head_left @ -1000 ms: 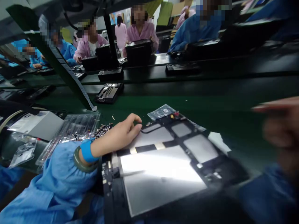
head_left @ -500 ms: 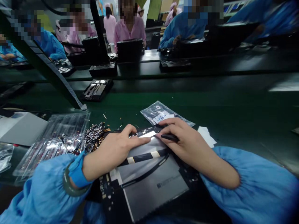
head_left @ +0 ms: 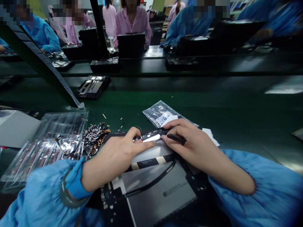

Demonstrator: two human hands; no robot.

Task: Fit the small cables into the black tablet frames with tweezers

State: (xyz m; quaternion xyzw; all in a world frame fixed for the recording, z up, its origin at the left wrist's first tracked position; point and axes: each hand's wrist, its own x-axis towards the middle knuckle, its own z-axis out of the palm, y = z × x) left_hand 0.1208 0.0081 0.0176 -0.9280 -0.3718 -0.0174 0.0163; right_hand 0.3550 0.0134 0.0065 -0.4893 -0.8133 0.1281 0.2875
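Note:
An opened tablet (head_left: 156, 195) lies back-up on the green belt in front of me, grey battery panels and a black cable showing. My left hand (head_left: 113, 157) rests on its upper left part, fingers curled, index finger pressing down by a small bright strip (head_left: 151, 137) near the top edge. My right hand (head_left: 189, 145) lies on the upper right part, fingers closed around a thin black tool (head_left: 176, 138) whose tip points at that strip. Both wrists wear blue sleeves.
A clear plastic tray (head_left: 47, 142) and a heap of small gold-and-black parts (head_left: 96, 135) lie to the left. A small plastic bag (head_left: 161, 115) sits behind the tablet. Another tablet (head_left: 92, 86) rides the belt farther back. Other people work across the line.
A second ago my right hand was off to the right, blurred; it has since come onto the tablet with the black tool. My left index finger slid right toward the strip.

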